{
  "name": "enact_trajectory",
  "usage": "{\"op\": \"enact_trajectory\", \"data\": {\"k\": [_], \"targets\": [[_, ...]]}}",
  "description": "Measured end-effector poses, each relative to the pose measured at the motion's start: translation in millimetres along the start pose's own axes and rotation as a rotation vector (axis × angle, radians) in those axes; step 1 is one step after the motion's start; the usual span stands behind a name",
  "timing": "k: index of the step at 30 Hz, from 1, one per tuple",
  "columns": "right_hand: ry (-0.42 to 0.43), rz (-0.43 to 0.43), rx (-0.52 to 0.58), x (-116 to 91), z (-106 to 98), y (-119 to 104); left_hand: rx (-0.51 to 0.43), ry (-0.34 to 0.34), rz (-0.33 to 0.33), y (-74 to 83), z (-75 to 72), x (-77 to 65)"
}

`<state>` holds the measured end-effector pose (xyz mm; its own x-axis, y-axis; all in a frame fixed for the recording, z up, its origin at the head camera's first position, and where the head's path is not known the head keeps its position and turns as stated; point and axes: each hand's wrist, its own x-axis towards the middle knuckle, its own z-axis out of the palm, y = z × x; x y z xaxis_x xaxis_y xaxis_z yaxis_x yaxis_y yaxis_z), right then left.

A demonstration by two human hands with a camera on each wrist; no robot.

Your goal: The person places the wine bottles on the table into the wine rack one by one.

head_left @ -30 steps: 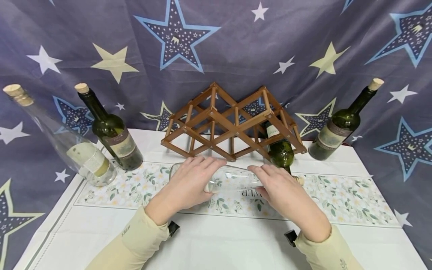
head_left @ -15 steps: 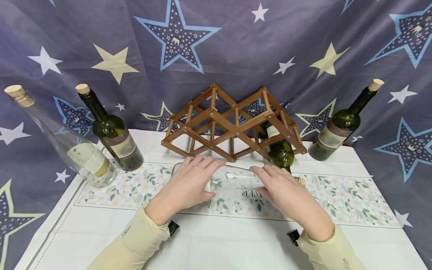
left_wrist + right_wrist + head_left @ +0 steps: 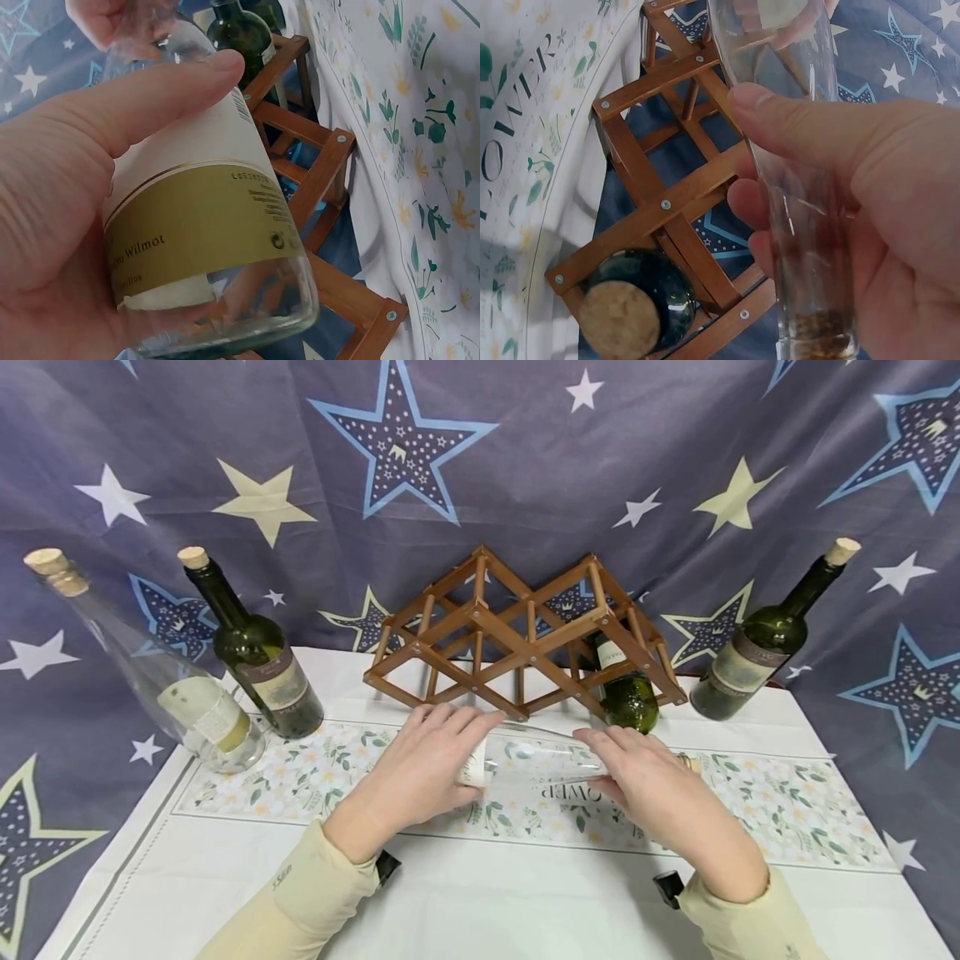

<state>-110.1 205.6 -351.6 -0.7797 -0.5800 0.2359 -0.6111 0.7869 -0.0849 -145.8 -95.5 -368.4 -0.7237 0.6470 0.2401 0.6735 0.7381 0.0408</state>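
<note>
Both hands hold a clear glass bottle on its side in front of the wooden rack. My left hand is curled round its body. In the left wrist view the left thumb lies across the white part of the label, above the gold band. My right hand grips the tapering neck, fingers on one side and thumb on the other. The cork pokes out past the right hand in the head view. The left hand covers the bottle's base there.
The folding wooden rack holds a green bottle on its right side. A clear bottle and a green one stand at left, another green bottle at right. A floral runner crosses the white table.
The clear bottle has shifted right along with my right hand. My left hand has barely moved, and more of the white label shows beside its fingers. The head view has shifted slightly.
</note>
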Motion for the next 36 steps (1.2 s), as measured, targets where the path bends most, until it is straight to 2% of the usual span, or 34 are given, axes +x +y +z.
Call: {"op": "enact_trajectory", "data": {"k": [12,29,36], "targets": [[0.01,0.015,0.044,-8.7,-3.7,8.6,-0.025,0.066,0.013,-4.0,0.1,0.0],[0.053,-0.005,0.083,-26.8,-8.3,25.2,-0.058,0.092,-0.002,-7.3,1.0,0.2],[0.033,0.039,0.125,-35.0,-15.3,29.2,-0.069,0.125,-0.004,-8.5,-0.7,-0.2]]}}
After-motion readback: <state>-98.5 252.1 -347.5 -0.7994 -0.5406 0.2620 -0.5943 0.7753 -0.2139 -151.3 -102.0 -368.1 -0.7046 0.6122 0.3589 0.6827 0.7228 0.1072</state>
